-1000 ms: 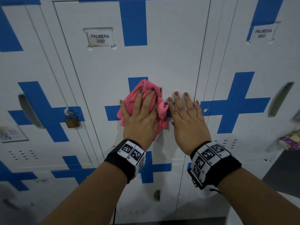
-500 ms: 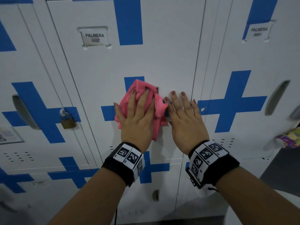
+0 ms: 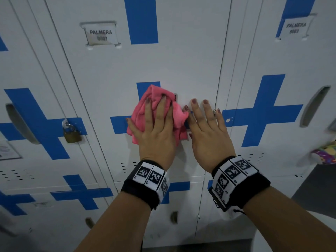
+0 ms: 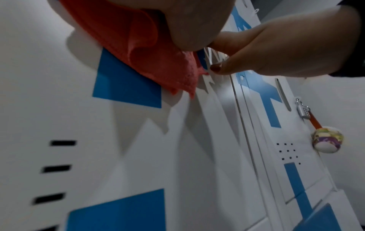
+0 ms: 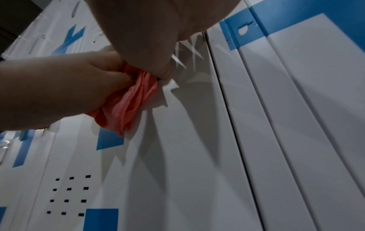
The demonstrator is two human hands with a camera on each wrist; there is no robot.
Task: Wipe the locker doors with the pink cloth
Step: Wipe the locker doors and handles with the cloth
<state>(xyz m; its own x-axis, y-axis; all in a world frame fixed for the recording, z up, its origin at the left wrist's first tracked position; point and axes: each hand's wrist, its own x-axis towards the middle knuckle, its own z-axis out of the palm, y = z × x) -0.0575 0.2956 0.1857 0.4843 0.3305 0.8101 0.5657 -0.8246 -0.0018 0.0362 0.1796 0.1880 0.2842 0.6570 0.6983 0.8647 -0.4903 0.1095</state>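
Observation:
The pink cloth point(image 3: 139, 115) is bunched against the middle locker door point(image 3: 163, 60), a white door with a blue cross, right at the cross's centre. My left hand point(image 3: 158, 113) presses it flat to the door with fingers straight and spread. Just to its right, my right hand point(image 3: 205, 120) lies flat on the same door, fingers straight, its thumb side touching the cloth's edge. In the left wrist view the cloth point(image 4: 158, 62) hangs below my palm, with the right hand point(image 4: 276, 51) beside it. The right wrist view shows the cloth point(image 5: 126, 106) under the left hand point(image 5: 69, 87).
A brass padlock point(image 3: 71, 133) hangs on the left neighbouring locker. A name plate point(image 3: 101, 34) sits high on the middle door. On the right locker hangs a combination lock point(image 4: 302, 111) with a colourful ball-shaped charm point(image 4: 326, 139). More locker doors lie below.
Both hands stay pressed on the middle door at the blue cross with the cloth under the left. Only the head view has shifted slightly.

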